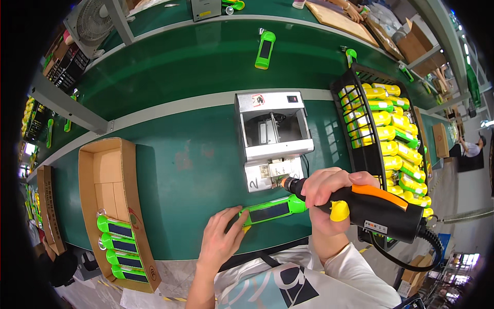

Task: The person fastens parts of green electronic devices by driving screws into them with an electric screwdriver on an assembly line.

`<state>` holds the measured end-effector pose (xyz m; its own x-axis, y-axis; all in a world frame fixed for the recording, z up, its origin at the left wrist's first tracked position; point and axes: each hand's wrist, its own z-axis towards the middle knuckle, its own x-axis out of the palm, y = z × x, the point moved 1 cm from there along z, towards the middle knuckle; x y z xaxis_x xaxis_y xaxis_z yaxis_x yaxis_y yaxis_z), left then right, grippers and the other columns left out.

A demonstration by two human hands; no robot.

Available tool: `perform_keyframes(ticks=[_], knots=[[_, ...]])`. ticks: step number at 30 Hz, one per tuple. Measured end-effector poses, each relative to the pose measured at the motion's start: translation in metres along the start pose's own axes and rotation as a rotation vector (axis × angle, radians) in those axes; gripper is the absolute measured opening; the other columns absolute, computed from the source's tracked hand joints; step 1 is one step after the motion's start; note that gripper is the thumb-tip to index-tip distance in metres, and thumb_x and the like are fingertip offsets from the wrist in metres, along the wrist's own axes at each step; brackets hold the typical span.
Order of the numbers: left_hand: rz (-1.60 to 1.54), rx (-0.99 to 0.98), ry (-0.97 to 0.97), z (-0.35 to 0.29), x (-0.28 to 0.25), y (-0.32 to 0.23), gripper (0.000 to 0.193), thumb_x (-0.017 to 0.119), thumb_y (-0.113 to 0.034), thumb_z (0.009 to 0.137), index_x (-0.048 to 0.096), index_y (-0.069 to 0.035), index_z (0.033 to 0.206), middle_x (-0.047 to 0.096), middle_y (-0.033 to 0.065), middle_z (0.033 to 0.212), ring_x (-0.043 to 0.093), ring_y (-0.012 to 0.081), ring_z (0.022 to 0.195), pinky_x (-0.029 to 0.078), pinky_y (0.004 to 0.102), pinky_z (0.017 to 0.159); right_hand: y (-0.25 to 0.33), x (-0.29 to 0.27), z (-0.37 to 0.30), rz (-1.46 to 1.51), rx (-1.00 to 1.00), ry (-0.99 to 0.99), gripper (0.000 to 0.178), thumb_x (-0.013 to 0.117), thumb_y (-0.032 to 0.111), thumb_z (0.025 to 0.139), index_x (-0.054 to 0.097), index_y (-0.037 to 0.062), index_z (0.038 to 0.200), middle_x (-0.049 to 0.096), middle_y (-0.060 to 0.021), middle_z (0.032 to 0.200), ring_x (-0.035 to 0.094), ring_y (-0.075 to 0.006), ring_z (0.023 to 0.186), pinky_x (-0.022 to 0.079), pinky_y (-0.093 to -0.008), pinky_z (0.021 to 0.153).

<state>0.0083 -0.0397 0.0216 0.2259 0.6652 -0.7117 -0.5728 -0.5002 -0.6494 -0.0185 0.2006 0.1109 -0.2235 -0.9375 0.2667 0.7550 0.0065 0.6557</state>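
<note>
My right hand (329,198) is wrapped round a black electric screwdriver (381,208) with an orange strip and a yellow trigger. Its tip points left, at the front of a silver screw feeder (272,147); I cannot tell whether it touches a screw there. Just in front of the feeder lies a long green flashlight-shaped device (272,210) with a dark panel. My left hand (222,236) grips the left end of this device with its fingers. The device's right end is partly hidden behind my right hand.
A cardboard box (105,149) at left holds several similar green devices. At right stands a black crate (363,113) full of yellow-and-green ones. Another green device (265,50) lies beyond the grey rail. A coiled cable (435,239) hangs from the screwdriver.
</note>
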Motion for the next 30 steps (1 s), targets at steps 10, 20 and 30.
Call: perform_keyframes(ticks=[10,20,30], knots=[[0.010,0.019,-0.004,0.000,0.001,0.004,0.055,0.082,-0.001,0.073,0.072,-0.008,0.127,0.066,0.0093,0.129,0.066,0.0296,0.115,0.054,0.0423,0.092,-0.005,0.000,-0.003,-0.055,-0.051,0.129,0.048,0.072,0.033,0.097,0.045,0.0107,0.130,0.063,-0.0049,0.072,0.058,-0.0175,0.047,0.054,-0.0352,0.048],[0.021,0.060,-0.049,-0.001,0.003,0.006,0.061,0.084,0.000,0.068,0.072,-0.008,0.128,0.069,0.0091,0.127,0.068,0.0286,0.110,0.057,0.0406,0.087,0.002,0.008,-0.006,-0.084,0.066,0.078,0.041,0.071,0.030,0.100,0.043,0.0109,0.123,0.061,-0.0050,0.071,0.059,-0.0181,0.052,0.053,-0.0348,0.051],[-0.014,0.027,-0.055,-0.002,0.004,0.006,0.055,0.078,0.005,0.069,0.076,-0.008,0.123,0.070,0.0110,0.126,0.070,0.0322,0.107,0.058,0.0440,0.090,0.011,-0.002,-0.017,0.073,0.191,-0.056,0.044,0.073,0.032,0.101,0.041,0.0110,0.122,0.060,-0.0063,0.074,0.060,-0.0188,0.056,0.053,-0.0343,0.054]])
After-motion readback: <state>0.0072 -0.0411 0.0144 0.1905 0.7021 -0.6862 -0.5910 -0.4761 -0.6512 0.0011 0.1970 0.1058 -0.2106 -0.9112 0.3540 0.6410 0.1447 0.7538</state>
